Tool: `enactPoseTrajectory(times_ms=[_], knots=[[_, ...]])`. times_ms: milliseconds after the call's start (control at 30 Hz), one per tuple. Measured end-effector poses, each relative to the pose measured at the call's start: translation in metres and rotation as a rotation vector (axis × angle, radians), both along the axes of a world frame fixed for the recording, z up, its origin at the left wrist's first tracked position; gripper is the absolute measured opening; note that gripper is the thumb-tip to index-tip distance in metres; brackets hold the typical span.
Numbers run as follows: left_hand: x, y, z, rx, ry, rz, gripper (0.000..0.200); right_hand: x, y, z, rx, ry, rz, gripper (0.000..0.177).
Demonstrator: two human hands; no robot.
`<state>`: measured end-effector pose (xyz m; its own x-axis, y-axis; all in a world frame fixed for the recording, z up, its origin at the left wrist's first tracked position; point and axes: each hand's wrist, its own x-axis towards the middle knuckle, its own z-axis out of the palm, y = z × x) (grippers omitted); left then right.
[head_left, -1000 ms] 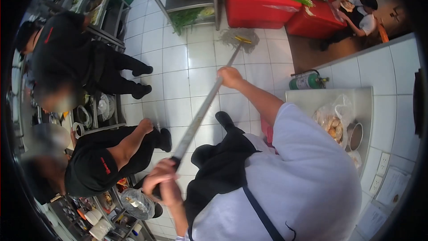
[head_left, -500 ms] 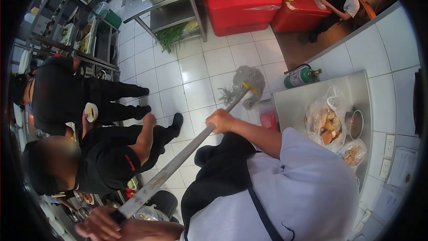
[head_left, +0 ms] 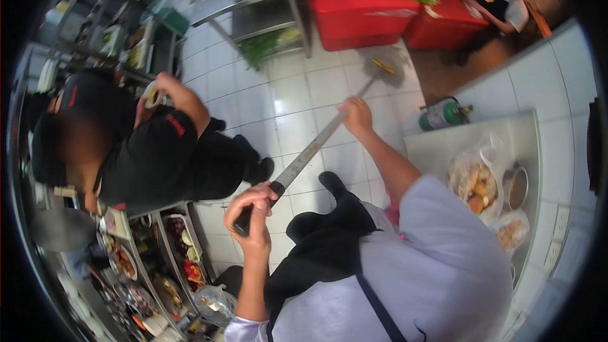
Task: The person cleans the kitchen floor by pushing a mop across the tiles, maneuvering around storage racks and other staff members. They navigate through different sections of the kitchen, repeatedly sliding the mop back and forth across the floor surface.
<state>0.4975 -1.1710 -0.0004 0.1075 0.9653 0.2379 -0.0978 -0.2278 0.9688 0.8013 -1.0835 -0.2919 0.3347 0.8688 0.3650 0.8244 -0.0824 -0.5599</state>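
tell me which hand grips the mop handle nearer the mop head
The right hand, arm stretched forward, grips the mop handle about midway, nearer the mop head. The left hand holds its black top end, close to the body.

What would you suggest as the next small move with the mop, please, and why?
Probably pull the mop head straight back over the tiles: it lies far out by the red box, the right hand is stretched forward on the mop handle, the left hand holds its end, and a co-worker stands close.
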Motion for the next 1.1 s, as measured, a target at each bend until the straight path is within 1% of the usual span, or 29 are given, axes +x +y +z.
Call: enactPoseTrajectory(times_ms=[33,67,133,167,200,233,267,300,333,400,433,467,533,567,633,667,700,733,767,800,833,867,933,967,1000,1067,1100], knots=[[-0.002,0.009,0.02,0.029,-0.037,0.008,0.006,-0.017,-0.005,0.014,0.082,0.041,-0.035,0.019],[-0.011,0.017,0.036,0.095,-0.047,-0.003,0.01,-0.03,-0.009,0.026,0.067,0.066,-0.043,0.021],[-0.025,0.028,0.079,0.136,-0.065,-0.047,0.014,-0.053,-0.022,0.052,0.06,0.078,-0.042,0.026],[-0.033,0.03,0.097,0.185,-0.095,-0.077,0.014,-0.061,-0.032,0.065,0.068,0.062,-0.035,0.03],[-0.039,0.032,0.113,0.233,-0.131,-0.114,0.015,-0.07,-0.044,0.073,0.08,0.099,-0.009,0.031],[-0.041,0.031,0.127,0.276,-0.214,-0.106,0.015,-0.079,-0.056,0.079,0.091,0.131,0.013,0.031],[-0.043,0.03,0.139,0.315,-0.3,-0.101,0.016,-0.088,-0.069,0.084,0.098,0.152,0.044,0.029],[-0.046,0.028,0.148,0.326,-0.441,-0.154,0.015,-0.094,-0.079,0.082,0.162,0.236,0.113,0.027],[-0.047,0.026,0.154,0.322,-0.585,-0.214,0.015,-0.099,-0.088,0.088,0.173,0.283,0.166,0.023],[-0.04,0.024,0.159,0.395,-0.58,-0.057,0.011,-0.097,-0.098,0.089,0.158,0.314,0.248,0.014],[-0.039,0.022,0.158,0.406,-0.56,-0.122,0.009,-0.091,-0.099,0.081,0.151,0.324,0.295,0.012],[-0.036,0.019,0.154,0.413,-0.511,-0.071,0.008,-0.085,-0.097,0.073,0.145,0.335,0.35,0.011],[-0.031,0.013,0.139,0.321,-0.515,0.011,0.004,-0.069,-0.083,0.059,0.121,0.298,0.377,0.011],[-0.025,0.015,0.127,0.303,-0.478,0.027,0.004,-0.06,-0.071,0.05,0.111,0.285,0.393,0.011],[-0.011,0.015,0.094,0.261,-0.399,0.067,0.006,-0.032,-0.046,0.006,0.132,0.233,0.327,0.011],[0.01,0.017,0.082,0.191,-0.369,0.068,0.009,-0.013,-0.033,0.002,0.181,0.239,0.258,0.012],[0.018,0.018,0.056,0.114,-0.314,0.045,0.011,0.008,-0.021,-0.002,0.227,0.243,0.191,0.013],[0.03,0.018,0.034,0.024,-0.231,0.024,0.011,0.027,-0.013,-0.005,0.167,0.229,0.116,0.011],[0.049,0.022,-0.008,-0.082,-0.002,0.001,0.009,0.055,0.002,-0.028,0.098,0.116,-0.146,0.009],[0.057,0.031,-0.023,-0.034,-0.044,-0.218,0.007,0.067,0.01,-0.031,-0.036,0.164,-0.223,0.01],[0.066,0.035,-0.041,-0.034,-0.028,-0.243,0.002,0.08,0.015,-0.03,-0.147,0.118,-0.215,0.015],[0.072,0.038,-0.051,-0.052,-0.024,-0.235,0.002,0.084,0.014,-0.028,-0.153,0.088,-0.227,0.016],[0.079,0.041,-0.054,-0.065,-0.063,-0.204,0.002,0.086,0.013,-0.025,-0.167,0.024,-0.243,0.017],[0.078,0.046,-0.051,-0.017,-0.074,-0.203,0.003,0.082,0.011,-0.025,-0.075,0.028,-0.255,0.021],[0.074,0.051,-0.045,0.032,-0.088,-0.198,0.004,0.075,0.009,-0.02,-0.051,0.042,-0.267,0.022],[0.063,0.066,-0.02,0.082,-0.165,-0.182,0.005,0.05,0.003,0.001,-0.005,0.07,-0.288,0.023],[0.052,0.075,-0.006,0.096,-0.178,-0.2,0.008,0.037,0.0,0.006,0.041,0.099,-0.289,0.028]])
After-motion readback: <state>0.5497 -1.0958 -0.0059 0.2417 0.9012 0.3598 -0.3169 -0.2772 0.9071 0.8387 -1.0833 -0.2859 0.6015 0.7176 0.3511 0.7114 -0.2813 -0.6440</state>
